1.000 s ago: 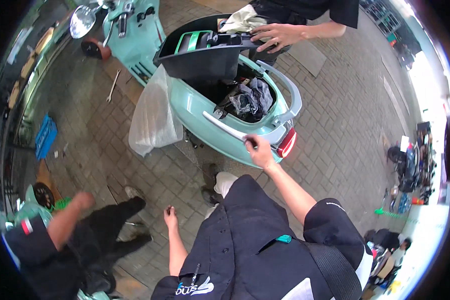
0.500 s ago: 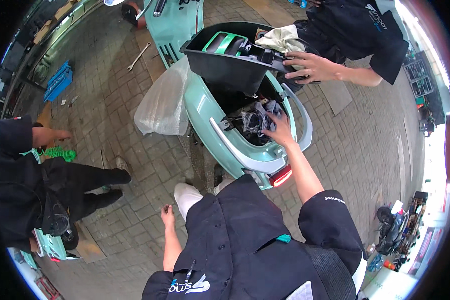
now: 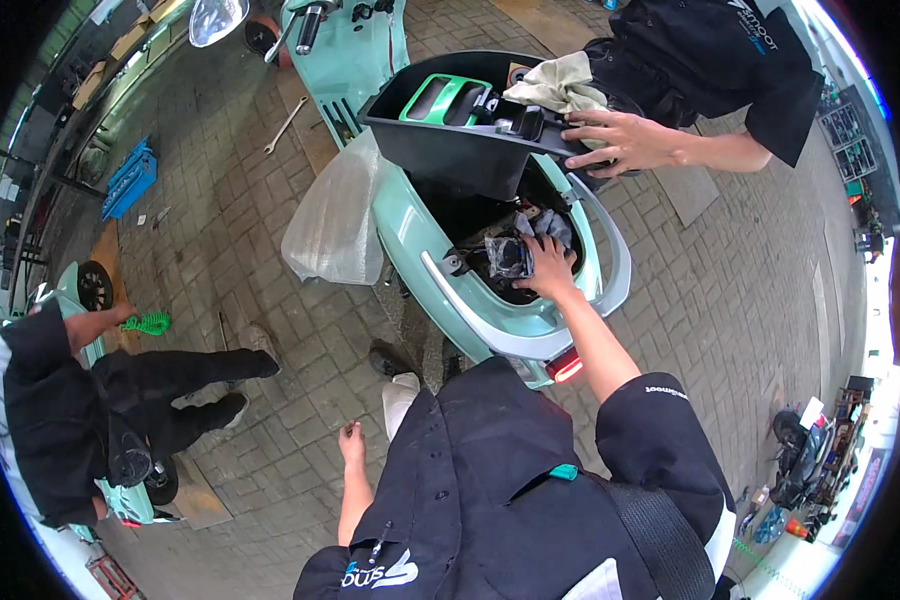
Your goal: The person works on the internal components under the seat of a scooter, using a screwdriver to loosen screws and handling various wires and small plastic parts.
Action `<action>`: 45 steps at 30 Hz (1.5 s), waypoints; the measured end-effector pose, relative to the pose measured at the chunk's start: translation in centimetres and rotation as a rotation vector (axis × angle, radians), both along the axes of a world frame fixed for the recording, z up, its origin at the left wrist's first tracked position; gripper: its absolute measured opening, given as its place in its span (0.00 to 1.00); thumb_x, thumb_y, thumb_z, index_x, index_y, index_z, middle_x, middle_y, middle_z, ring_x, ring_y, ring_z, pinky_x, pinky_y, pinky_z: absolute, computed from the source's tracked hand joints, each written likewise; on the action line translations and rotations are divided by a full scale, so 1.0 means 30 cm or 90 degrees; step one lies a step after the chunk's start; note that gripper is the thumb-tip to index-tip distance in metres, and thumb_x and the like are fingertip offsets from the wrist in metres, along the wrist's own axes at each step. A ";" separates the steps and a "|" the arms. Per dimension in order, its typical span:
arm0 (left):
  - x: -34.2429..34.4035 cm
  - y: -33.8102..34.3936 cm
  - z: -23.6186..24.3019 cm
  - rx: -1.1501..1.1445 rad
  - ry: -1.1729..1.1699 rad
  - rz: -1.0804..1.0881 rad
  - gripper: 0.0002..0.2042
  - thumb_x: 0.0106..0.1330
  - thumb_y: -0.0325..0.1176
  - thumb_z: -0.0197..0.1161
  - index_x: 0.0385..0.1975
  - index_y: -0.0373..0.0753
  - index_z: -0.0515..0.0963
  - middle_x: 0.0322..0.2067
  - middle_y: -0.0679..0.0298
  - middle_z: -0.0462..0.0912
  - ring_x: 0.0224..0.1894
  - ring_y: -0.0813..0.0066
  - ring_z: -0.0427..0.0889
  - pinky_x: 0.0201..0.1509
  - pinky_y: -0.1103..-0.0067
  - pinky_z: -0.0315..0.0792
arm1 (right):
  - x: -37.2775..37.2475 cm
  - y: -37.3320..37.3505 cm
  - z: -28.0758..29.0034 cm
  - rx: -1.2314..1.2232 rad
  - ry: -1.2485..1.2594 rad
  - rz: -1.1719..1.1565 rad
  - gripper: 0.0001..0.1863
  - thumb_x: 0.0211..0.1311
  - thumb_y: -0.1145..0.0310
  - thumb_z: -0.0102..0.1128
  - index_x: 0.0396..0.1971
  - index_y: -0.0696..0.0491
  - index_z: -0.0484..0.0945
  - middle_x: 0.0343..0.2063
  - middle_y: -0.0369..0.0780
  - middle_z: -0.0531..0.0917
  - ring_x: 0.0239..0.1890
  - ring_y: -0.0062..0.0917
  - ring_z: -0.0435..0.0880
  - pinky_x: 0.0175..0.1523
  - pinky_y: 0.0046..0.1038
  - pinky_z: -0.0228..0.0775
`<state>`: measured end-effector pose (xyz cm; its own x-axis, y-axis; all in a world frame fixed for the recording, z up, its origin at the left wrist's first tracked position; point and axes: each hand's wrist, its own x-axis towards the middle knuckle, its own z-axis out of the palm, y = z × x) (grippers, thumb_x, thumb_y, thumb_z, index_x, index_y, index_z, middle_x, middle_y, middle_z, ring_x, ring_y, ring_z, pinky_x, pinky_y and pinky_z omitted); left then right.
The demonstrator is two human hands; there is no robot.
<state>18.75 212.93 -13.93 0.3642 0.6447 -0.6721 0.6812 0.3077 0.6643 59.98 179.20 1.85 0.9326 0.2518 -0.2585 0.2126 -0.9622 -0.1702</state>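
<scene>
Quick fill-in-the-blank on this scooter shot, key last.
The person's hand in the open rear compartment of the mint-green scooter is the ____ one.
A co-worker's hand is on the ____ open-topped plastic tub.
The scooter's lit taillight glows ____.
In the picture, the blue rectangular box is to the ____ of the scooter.
Missing words: right; black; red; left.

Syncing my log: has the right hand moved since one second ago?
Yes: forward, away from the red tail light; the right hand went from the silver rail to the plastic-wrapped bundle.
</scene>
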 end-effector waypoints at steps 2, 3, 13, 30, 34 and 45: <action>0.009 0.009 0.002 0.017 0.017 0.009 0.17 0.60 0.36 0.60 0.44 0.32 0.72 0.36 0.63 0.77 0.32 0.79 0.73 0.32 0.83 0.67 | 0.001 -0.001 0.001 0.007 0.001 0.014 0.54 0.28 0.51 0.75 0.61 0.38 0.55 0.58 0.44 0.60 0.62 0.43 0.56 0.59 0.58 0.47; 0.019 0.015 0.000 0.019 0.016 0.007 0.17 0.60 0.36 0.60 0.44 0.32 0.72 0.36 0.63 0.77 0.32 0.79 0.73 0.32 0.83 0.67 | 0.004 -0.002 0.002 0.009 0.001 0.011 0.54 0.28 0.51 0.75 0.61 0.38 0.55 0.58 0.44 0.60 0.62 0.43 0.56 0.59 0.58 0.47; 0.528 -0.014 0.195 0.183 -0.173 -0.242 0.15 0.60 0.32 0.59 0.45 0.33 0.73 0.40 0.59 0.78 0.42 0.73 0.76 0.48 0.78 0.69 | -0.012 -0.073 0.002 0.070 -0.017 0.017 0.52 0.28 0.54 0.75 0.61 0.38 0.56 0.59 0.46 0.61 0.61 0.45 0.57 0.59 0.57 0.47; 0.722 -0.084 0.292 0.219 -0.235 -0.318 0.14 0.56 0.32 0.62 0.41 0.35 0.74 0.36 0.60 0.80 0.38 0.73 0.78 0.44 0.78 0.71 | -0.092 0.063 0.062 0.263 -0.162 -0.063 0.32 0.44 0.58 0.63 0.53 0.44 0.66 0.56 0.48 0.60 0.60 0.47 0.56 0.60 0.52 0.48; 0.360 0.125 0.057 0.210 -0.058 -0.146 0.17 0.54 0.37 0.63 0.39 0.31 0.75 0.34 0.57 0.81 0.38 0.71 0.78 0.45 0.77 0.71 | -0.073 0.311 0.121 0.348 -0.152 0.084 0.28 0.44 0.61 0.63 0.50 0.45 0.68 0.53 0.45 0.64 0.58 0.41 0.60 0.58 0.47 0.51; -0.139 0.260 -0.356 0.096 0.281 0.184 0.21 0.51 0.38 0.65 0.41 0.30 0.74 0.38 0.56 0.80 0.41 0.66 0.78 0.47 0.74 0.71 | 0.411 1.273 -0.201 0.348 0.001 0.376 0.21 0.48 0.62 0.62 0.44 0.50 0.74 0.46 0.44 0.72 0.52 0.38 0.67 0.57 0.38 0.59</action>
<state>14.57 220.75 -24.61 -0.1377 0.7772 -0.6139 0.8072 0.4473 0.3852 72.32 217.39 -4.17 0.6054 0.7948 0.0430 0.6602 -0.4713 -0.5848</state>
